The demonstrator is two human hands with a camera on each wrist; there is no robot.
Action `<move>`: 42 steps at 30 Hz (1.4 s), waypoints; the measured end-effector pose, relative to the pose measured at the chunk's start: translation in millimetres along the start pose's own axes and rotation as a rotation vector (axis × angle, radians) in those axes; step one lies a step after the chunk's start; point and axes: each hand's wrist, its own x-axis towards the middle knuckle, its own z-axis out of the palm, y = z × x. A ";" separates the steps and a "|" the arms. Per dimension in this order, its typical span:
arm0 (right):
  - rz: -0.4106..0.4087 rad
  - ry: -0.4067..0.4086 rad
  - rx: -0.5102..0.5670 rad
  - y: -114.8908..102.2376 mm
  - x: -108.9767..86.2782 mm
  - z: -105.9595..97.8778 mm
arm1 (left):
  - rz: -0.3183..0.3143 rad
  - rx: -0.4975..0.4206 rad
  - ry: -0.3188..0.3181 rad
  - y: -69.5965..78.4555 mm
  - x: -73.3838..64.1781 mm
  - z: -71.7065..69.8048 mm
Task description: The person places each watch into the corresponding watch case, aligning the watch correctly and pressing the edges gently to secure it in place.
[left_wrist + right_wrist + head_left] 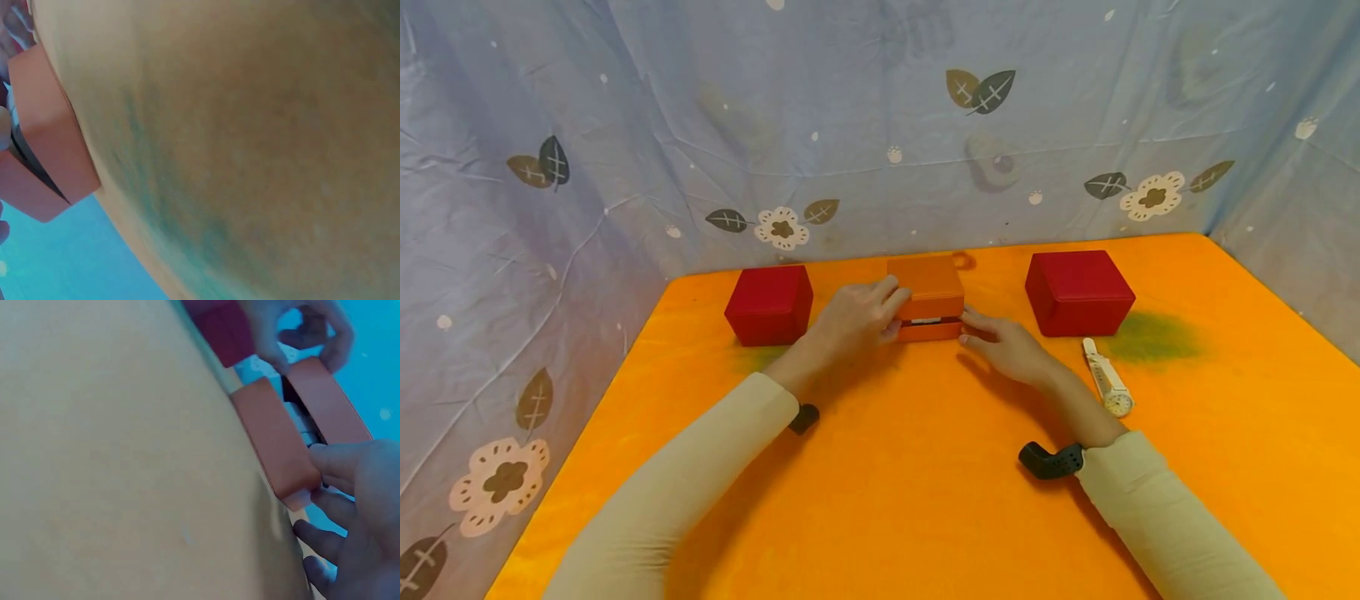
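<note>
In the head view an orange box (pixel 928 279) sits at the back middle of the table, its lid slightly raised over the base (pixel 928 332). Something white shows in the gap. My left hand (pixel 857 312) grips the lid at its left front, with fingers on top and the thumb low at the front. Close against the box's right side, my right hand (pixel 1007 346) touches the base with fairly straight fingers. The right wrist view shows those fingers (pixel 334 459) at the base's corner and a dark interior. Most of the left hand lies outside the left wrist view.
A red box (pixel 769 304) stands left of the orange one, and another red box (pixel 1078 292) stands to the right. In front of the right red box lies a white-strapped wristwatch (pixel 1107 379). A patterned curtain (pixel 880 125) hangs behind the orange tabletop (pixel 910 483).
</note>
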 end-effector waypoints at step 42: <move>0.037 0.011 0.196 -3.3 -0.7 -4.8 | -0.166 -0.257 -0.176 4.9 -0.6 -5.1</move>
